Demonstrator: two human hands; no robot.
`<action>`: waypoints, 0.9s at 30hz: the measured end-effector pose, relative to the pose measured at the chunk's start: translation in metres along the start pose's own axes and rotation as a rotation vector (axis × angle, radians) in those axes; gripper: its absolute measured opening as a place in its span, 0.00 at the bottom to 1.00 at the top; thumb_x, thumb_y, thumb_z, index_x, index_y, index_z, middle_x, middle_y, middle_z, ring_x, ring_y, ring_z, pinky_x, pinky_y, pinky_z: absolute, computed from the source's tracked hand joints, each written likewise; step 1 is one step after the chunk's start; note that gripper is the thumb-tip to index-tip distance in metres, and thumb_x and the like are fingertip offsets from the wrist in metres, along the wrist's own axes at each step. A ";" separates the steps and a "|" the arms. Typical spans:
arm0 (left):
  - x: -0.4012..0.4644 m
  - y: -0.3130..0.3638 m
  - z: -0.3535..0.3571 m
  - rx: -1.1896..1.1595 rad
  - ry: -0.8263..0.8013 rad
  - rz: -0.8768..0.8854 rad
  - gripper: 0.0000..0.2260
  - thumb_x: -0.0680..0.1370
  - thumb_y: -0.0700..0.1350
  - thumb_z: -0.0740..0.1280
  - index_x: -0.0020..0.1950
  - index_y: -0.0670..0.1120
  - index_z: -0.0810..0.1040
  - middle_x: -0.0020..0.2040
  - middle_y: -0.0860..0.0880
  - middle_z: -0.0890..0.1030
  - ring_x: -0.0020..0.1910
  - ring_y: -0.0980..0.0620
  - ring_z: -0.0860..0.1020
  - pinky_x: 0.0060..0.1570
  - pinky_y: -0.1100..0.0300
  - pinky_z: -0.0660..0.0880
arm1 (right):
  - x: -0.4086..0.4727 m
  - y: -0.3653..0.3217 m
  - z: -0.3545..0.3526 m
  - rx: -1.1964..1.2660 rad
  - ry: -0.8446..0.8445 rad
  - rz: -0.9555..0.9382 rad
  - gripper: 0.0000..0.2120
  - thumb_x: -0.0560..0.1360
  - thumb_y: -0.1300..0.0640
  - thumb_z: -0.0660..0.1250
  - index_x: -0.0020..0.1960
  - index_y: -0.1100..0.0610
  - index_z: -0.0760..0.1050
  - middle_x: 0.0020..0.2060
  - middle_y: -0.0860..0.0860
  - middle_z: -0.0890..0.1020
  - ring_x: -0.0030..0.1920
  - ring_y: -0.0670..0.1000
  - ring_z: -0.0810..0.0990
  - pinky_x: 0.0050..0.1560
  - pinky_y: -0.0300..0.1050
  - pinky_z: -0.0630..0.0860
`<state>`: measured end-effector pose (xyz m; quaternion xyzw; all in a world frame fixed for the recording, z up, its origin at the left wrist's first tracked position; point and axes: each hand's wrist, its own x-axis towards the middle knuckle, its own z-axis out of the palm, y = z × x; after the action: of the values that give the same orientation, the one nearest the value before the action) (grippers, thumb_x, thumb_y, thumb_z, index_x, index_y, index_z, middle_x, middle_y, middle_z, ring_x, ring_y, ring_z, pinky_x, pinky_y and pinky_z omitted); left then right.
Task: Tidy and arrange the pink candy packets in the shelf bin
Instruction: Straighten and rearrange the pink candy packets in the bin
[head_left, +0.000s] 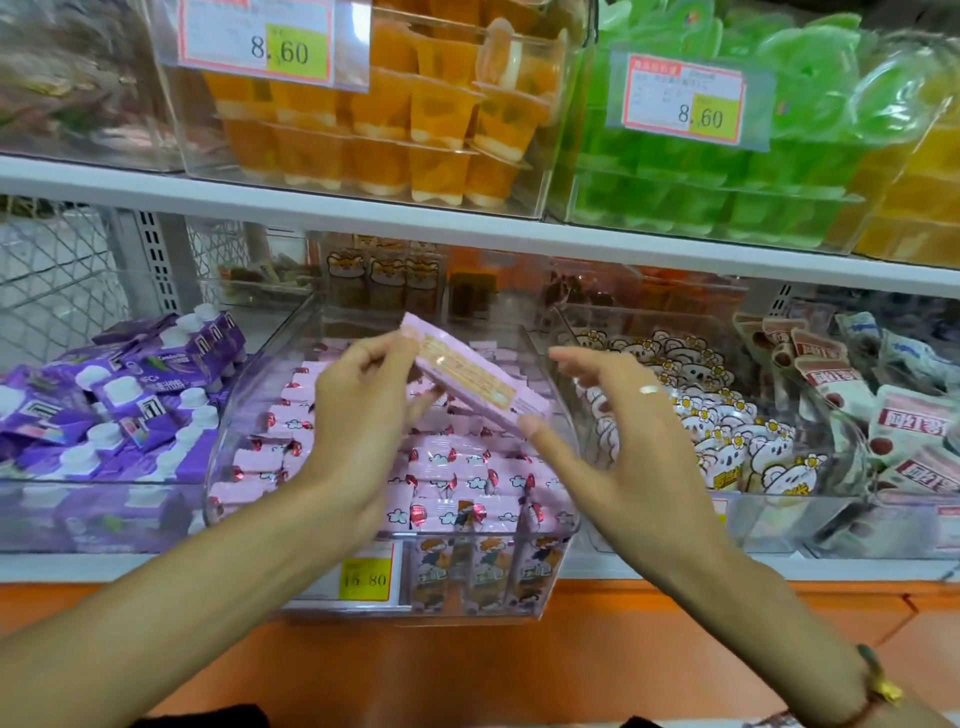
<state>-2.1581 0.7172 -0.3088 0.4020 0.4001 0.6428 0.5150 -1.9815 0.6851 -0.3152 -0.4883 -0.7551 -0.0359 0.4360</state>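
A clear shelf bin (223, 447) in the middle of the lower shelf holds several pink candy packets (457, 483) lying in rough rows. Above them my left hand (358, 410) pinches one pink packet (472, 379) by its upper left end, and the packet tilts down to the right with its printed back facing me. My right hand (618, 436) hovers beside the packet's lower right end with fingers straight; its thumb tip is at the packet's corner, and I cannot tell whether it touches.
Purple pouches (119, 410) fill the bin to the left, and white bear-print packets (722, 426) fill the bin to the right. The shelf above carries orange jelly cups (395, 119) and green jelly cups (727, 171). A yellow price tag (366, 578) hangs on the bin front.
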 end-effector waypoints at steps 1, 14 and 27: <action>-0.003 -0.002 0.000 -0.015 -0.024 -0.061 0.09 0.80 0.46 0.63 0.52 0.43 0.79 0.49 0.48 0.84 0.44 0.58 0.83 0.44 0.63 0.81 | 0.001 -0.006 0.003 -0.036 -0.031 -0.046 0.22 0.73 0.41 0.65 0.64 0.47 0.68 0.56 0.42 0.73 0.57 0.42 0.70 0.55 0.33 0.67; -0.007 -0.003 -0.003 0.172 -0.350 -0.133 0.13 0.71 0.60 0.66 0.49 0.57 0.83 0.52 0.59 0.83 0.53 0.61 0.81 0.54 0.59 0.77 | 0.012 -0.013 0.000 1.004 -0.207 0.681 0.20 0.71 0.47 0.65 0.53 0.61 0.79 0.42 0.55 0.85 0.37 0.49 0.83 0.39 0.40 0.78; -0.011 -0.003 0.005 0.373 -0.339 0.381 0.18 0.75 0.45 0.70 0.63 0.54 0.75 0.58 0.59 0.79 0.58 0.64 0.76 0.59 0.65 0.74 | 0.006 -0.013 0.001 0.394 0.034 0.193 0.17 0.75 0.42 0.62 0.62 0.45 0.69 0.52 0.37 0.77 0.53 0.42 0.76 0.48 0.31 0.72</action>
<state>-2.1513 0.7074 -0.3106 0.6586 0.3369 0.5669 0.3623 -1.9925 0.6832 -0.3065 -0.4630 -0.6897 0.1459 0.5372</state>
